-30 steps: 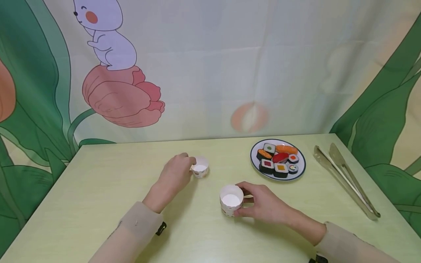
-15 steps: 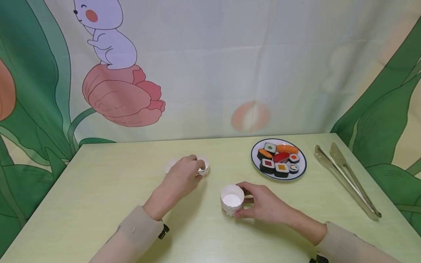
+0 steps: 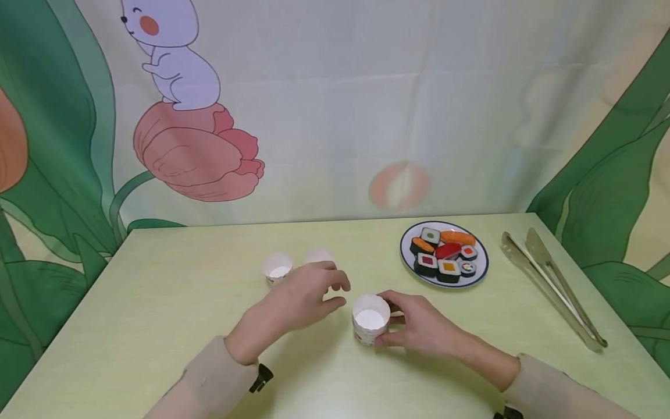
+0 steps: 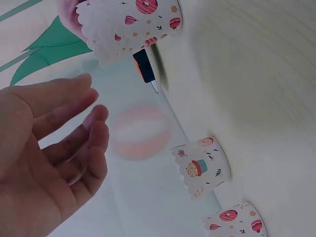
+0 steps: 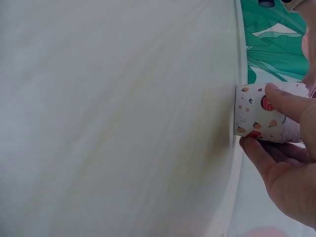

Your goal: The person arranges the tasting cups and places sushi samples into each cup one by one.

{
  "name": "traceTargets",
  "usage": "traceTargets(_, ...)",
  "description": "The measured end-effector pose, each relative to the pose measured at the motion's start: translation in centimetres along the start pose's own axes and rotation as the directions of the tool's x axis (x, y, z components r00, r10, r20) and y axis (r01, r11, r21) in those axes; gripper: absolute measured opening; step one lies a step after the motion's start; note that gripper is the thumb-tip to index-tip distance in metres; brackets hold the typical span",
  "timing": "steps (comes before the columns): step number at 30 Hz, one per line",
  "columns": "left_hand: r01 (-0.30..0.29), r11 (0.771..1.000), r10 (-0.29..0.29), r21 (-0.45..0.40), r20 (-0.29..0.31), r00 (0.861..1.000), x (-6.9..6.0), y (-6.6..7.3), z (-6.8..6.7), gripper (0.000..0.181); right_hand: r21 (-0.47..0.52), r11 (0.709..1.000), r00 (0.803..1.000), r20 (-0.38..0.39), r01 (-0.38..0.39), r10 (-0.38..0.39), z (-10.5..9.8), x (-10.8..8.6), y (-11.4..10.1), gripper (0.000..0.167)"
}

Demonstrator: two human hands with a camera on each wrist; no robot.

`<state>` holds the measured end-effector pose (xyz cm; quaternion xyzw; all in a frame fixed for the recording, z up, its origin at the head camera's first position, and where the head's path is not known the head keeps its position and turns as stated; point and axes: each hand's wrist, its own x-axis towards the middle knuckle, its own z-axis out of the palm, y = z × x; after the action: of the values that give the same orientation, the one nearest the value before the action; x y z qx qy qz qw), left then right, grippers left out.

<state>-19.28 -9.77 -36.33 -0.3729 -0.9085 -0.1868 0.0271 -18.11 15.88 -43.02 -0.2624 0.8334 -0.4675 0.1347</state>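
My right hand [image 3: 426, 326] grips a stack of white paper cups [image 3: 370, 319] printed with small red pictures, standing on the table; in the right wrist view, thumb and fingers hold the stack [image 5: 256, 112] from both sides. My left hand [image 3: 298, 294] is just left of that stack, fingers loosely bent with nothing between them, and the left wrist view shows the hand [image 4: 59, 153] empty too. Behind it stand two separate paper cups, one [image 3: 277, 266] at the left and one [image 3: 319, 255] partly hidden by the hand.
A round plate [image 3: 408, 265] with a blue rim holds several sushi pieces at the back right. Metal tongs [image 3: 555, 291] lie right of it, near the table's right side. A printed cloth [image 3: 314, 116] hangs behind the table [image 3: 157, 326].
My left hand has moved right from the separate cups toward the stack, leaving the left cup in view. The right hand has kept its grip on the stack.
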Motion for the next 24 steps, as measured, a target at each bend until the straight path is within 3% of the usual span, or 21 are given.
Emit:
traceTargets(5,-0.098,0.993,0.102,-0.059,0.068,0.992,0.0,0.3,0.0,0.016,0.006,1.000,1.000,0.002,0.011,-0.011,-0.1,-0.1,0.0,0.061)
traceTargets(10,-0.156,0.983,0.164,-0.096,0.084,0.983,0.1,0.4,0.2,0.016,-0.005,1.000,1.000,0.011,0.008,-0.008,0.0,-0.2,-0.1,0.060)
traceTargets(16,-0.249,0.964,0.259,-0.095,0.120,0.958,0.4,0.5,0.6,0.013,-0.009,1.000,1.000,0.008,0.002,-0.002,-0.1,-0.2,-0.2,0.059)
traceTargets(24,-0.273,0.959,0.281,-0.071,0.156,0.947,0.5,0.6,1.2,0.006,0.001,1.000,1.000,0.009,0.009,-0.009,-0.1,-0.3,-0.1,0.059)
